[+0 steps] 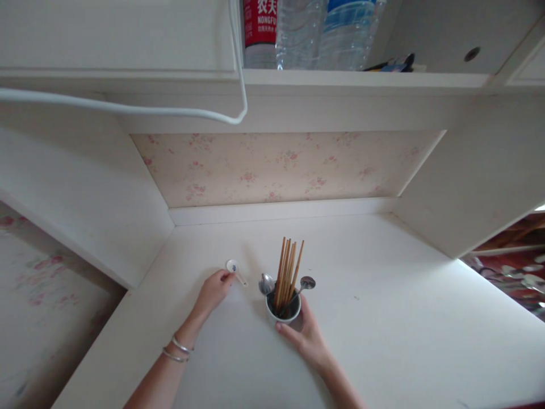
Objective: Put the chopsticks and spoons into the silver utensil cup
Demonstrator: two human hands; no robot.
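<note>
A small white ceramic spoon (232, 266) with a blue mark in its bowl is at the left of the desk. My left hand (215, 288), with two silver bangles at the wrist, pinches it by the bowl's edge. To the right stands a white-rimmed cup (283, 321), and my right hand (310, 336) is wrapped round its right and near side. Several wooden chopsticks (288, 267) rise out of the cup. Metal spoons (266, 283) lean out at its left, and another metal spoon (307, 282) leans out at the right.
White side panels and a floral-papered back wall (276, 170) enclose the desk (383, 295). Overhead, an open shelf (361, 79) holds plastic bottles (298, 34), one with a red label. A white cable or tube (170, 112) hangs across the upper left.
</note>
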